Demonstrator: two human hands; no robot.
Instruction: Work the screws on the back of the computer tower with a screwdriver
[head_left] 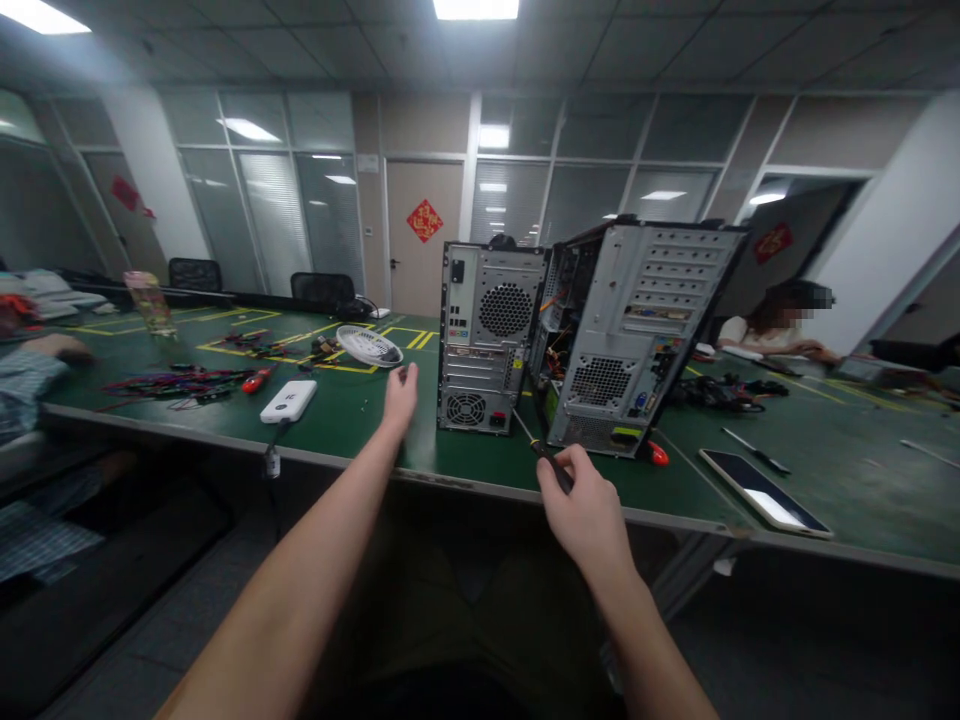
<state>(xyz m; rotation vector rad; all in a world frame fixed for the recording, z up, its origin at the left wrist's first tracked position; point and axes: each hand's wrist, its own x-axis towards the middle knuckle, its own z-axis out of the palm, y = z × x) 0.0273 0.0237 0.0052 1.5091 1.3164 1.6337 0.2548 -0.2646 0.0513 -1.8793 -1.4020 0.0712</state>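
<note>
Clamping a screwdriver (546, 460), right hand (589, 512) grip near the tower (637, 330); left hand (401, 392) spread.

We record: table (360, 425) green, yellow lines at 10 o'clock; computer case (487, 340) at 12 o'clock grey, dotted vents; second case (637, 330) at 1 o'clock likewise; power bank (289, 400) white; screwdriver (544, 455) handle black; door sign (424, 220) red.

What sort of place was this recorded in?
Likely an office room used as a computer repair workshop: a green workbench bearing a grey computer tower beside an opened tower, loose cables, a screwdriver in the right hand.
</note>
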